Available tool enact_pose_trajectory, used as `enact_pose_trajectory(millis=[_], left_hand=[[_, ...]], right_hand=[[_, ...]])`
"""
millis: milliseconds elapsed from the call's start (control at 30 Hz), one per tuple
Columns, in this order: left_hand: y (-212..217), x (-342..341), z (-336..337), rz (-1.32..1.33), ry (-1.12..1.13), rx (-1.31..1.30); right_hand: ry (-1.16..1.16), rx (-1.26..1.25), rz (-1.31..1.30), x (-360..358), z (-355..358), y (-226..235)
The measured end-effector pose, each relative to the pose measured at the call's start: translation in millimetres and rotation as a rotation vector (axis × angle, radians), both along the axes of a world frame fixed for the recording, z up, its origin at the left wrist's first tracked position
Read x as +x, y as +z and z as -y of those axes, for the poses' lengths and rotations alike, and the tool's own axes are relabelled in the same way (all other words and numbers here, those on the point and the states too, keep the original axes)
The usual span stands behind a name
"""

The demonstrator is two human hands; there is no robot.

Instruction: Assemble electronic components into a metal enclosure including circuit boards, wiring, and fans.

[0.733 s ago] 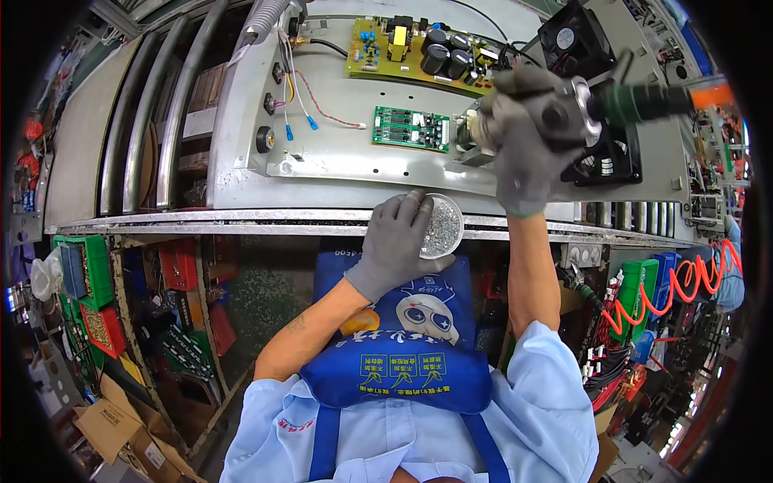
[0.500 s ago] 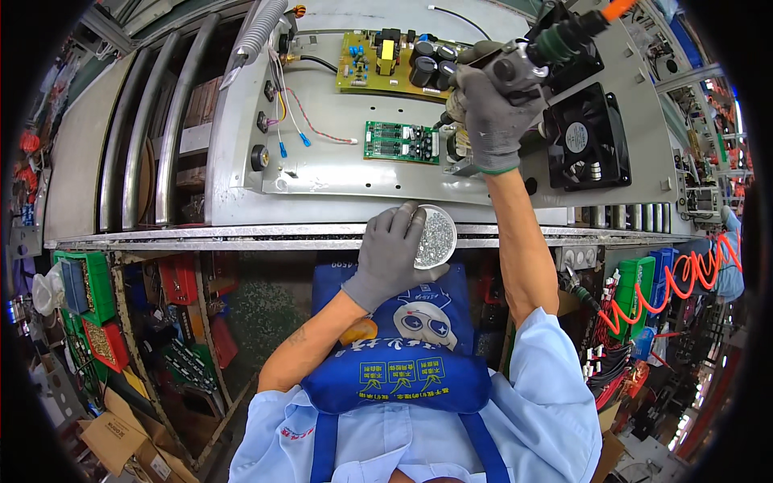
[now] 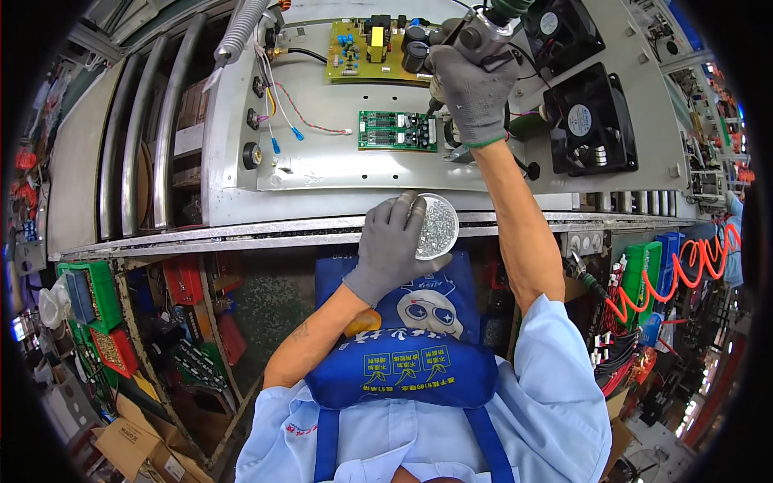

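Note:
My left hand, in a grey glove, is closed round the side of a white round bowl full of small silvery screws. It holds the bowl at the bench's near edge. My right hand, also gloved, grips a power screwdriver with a metal body and a green hose end. The driver's dark tip is at the right edge of a small green circuit board. That board lies on a metal chassis plate; the exact contact point is too small to tell.
Behind the green board sits a yellowish power board. Two black fans stand at the right. Loose wires cross the chassis's left part. Metal rollers are farther left, parts bins below. An orange coiled hose hangs right.
My right hand and the screwdriver have shifted a little left and upward in view, with the tip still by the green board's right edge. The left hand keeps hold of the bowl.

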State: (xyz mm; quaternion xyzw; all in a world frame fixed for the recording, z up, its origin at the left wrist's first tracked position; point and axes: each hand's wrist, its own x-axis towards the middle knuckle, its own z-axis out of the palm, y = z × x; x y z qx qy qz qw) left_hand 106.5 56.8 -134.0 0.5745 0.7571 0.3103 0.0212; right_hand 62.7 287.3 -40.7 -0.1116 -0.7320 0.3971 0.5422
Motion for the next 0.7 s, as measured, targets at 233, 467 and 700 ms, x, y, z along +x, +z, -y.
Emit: enact_pose_trajectory(millis=[233,467,700], left_hand=[[-3.8,-0.6,0.6,-0.024,0.004,0.081],[-6.3,1.0,2.3,-0.023,0.006,0.104],[6.7,-1.4,-0.6,0.021,-0.009,-0.034]], right_hand=[[0.141,-0.35,-0.041,31.8,33.6,31.2],[0.175,-0.565,0.107,96.5,93.0,28.8],[0.123,-0.585,0.127,105.3,102.7,3.2]])
